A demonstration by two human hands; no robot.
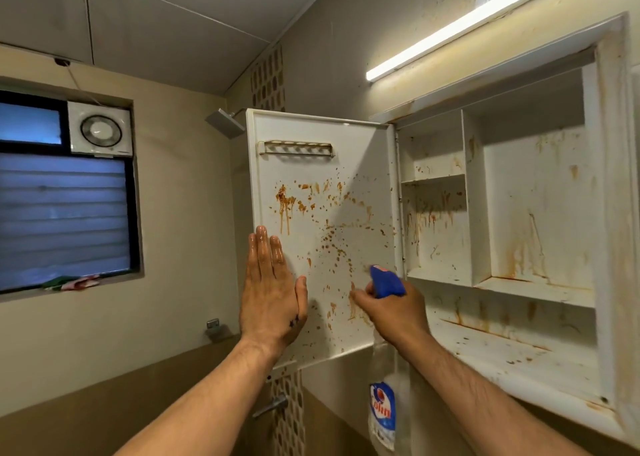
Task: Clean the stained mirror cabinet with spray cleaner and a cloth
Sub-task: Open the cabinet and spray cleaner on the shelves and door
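Cabinet (535,192) sits recessed in the wall at the right of the frame, white inside, with shelves and a divider streaked by brown-orange drips. Its door (360,165) hangs wide open at centre frame, hinged on its right edge, inner face toward the camera. Stains (332,244) spatter that face from mid-height down, thickest toward the lower right, with longer runs at the upper left of the patch. A small rack (296,148) with a row of holes is fixed near the top of the door.

Left hand (272,293) lies flat against the door near its free left edge, low on the panel: fingers straight and together, thumb spread to the right, nothing held. The fingers look wet.

Right hand (394,312) is curled round the neck of the bottle (382,407) in front of the door's lower right corner. A finger reaches leftward under the blue spray head (386,282), which faces the door. The clear body with its blue label hangs below the hand.

A lit tube light (460,26) runs above the cabinet at upper right. At the left of the frame is a window (62,220) with a fan (101,130) in its upper corner. A crumpled green and pink cloth (71,282) lies on the sill, too blurred for detail. A shower head (225,123) shows just left of the door's top, and a tap (272,405) below the door.
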